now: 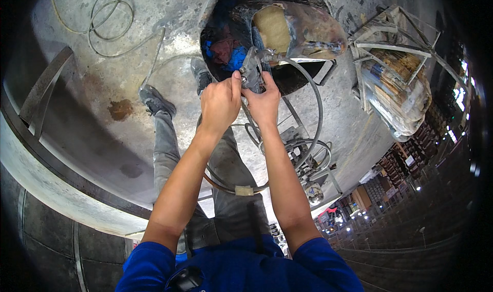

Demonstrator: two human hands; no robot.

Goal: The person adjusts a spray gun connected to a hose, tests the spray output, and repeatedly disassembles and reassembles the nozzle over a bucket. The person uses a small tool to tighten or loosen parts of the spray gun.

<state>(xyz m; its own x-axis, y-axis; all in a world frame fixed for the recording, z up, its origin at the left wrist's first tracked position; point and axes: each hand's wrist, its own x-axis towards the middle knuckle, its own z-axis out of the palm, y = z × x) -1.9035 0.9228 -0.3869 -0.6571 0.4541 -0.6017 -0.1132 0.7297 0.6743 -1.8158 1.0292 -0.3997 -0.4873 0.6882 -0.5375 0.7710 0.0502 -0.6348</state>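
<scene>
One metal spray gun sits at 12 o'clock, long axis roughly 12-to-6, nozzle direction unclear, hose leaving toward 3 — left hand and right hand pinch it between thumbs and fingers. Stained grey surface spreads toward 10; workshop lights shine toward 4.

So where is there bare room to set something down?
On the grey surface: between the looped hose and the brown stain, and between the curved hose and the metal frame. Crowded: around left hand, right hand, metal tool and dark opening.
</scene>
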